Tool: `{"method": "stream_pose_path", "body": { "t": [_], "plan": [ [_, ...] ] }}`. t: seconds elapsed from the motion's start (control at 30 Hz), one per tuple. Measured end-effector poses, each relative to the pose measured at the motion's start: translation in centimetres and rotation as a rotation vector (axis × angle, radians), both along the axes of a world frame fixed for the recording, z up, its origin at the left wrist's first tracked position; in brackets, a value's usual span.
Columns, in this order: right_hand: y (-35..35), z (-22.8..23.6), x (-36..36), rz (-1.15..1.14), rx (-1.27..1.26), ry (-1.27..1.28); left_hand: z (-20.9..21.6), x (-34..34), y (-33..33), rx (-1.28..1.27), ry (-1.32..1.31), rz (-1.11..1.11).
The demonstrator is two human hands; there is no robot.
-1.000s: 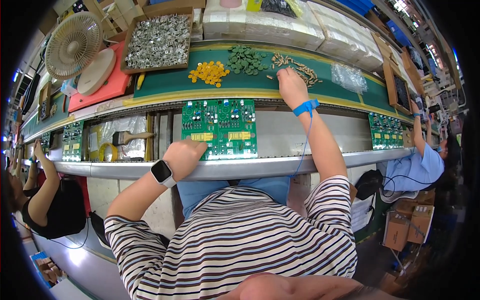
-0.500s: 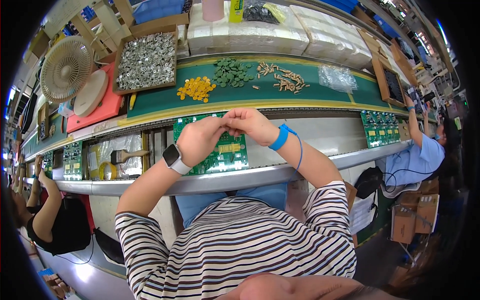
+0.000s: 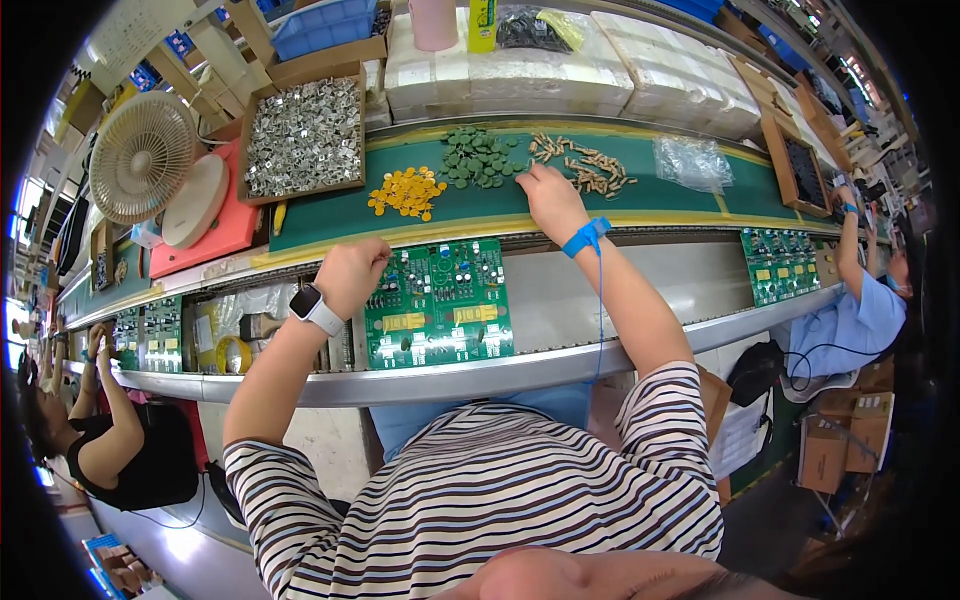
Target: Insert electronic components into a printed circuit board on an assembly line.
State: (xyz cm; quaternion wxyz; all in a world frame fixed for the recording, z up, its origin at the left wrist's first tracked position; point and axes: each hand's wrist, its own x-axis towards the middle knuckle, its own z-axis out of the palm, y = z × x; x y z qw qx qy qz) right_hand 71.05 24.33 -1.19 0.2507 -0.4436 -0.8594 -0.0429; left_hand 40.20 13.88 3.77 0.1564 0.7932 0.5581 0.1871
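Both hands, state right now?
Left hand: closed pinch by circuit board; contents unclear.
Right hand: curled near green discs; open or closed can't be told.

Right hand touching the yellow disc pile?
Apart: the head view shows bare green mat between the right hand and the yellow disc pile.
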Motion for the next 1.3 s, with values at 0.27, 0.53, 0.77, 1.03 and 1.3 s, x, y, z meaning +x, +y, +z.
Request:
{"method": "stream_pose_path", "body": {
  "t": [0.27, 0.53, 0.77, 1.03, 1.3],
  "plan": [
    [-1.7, 1.2, 0.1, -0.004, -0.059, 0.198, -0.1, -0.4, -0.6, -0.016, 0.111, -0.016],
    [-3.1, 2.6, -0.6, 0.036, -0.109, 0.267, 0.1, 0.4, -1.2, 0.055, 0.153, -0.024],
    [-3.3, 2.7, -0.7, 0.078, -0.114, 0.267, -0.4, 0.2, -1.3, 0.026, 0.134, 0.024],
    [-3.5, 2.9, -0.6, 0.094, -0.120, 0.293, -1.0, 0.5, -1.4, 0.016, 0.064, 0.117],
    [-3.8, 3.4, -0.7, 0.113, -0.105, 0.299, -1.1, 0.9, -1.7, 0.067, 0.099, 0.132]
  ]
}}
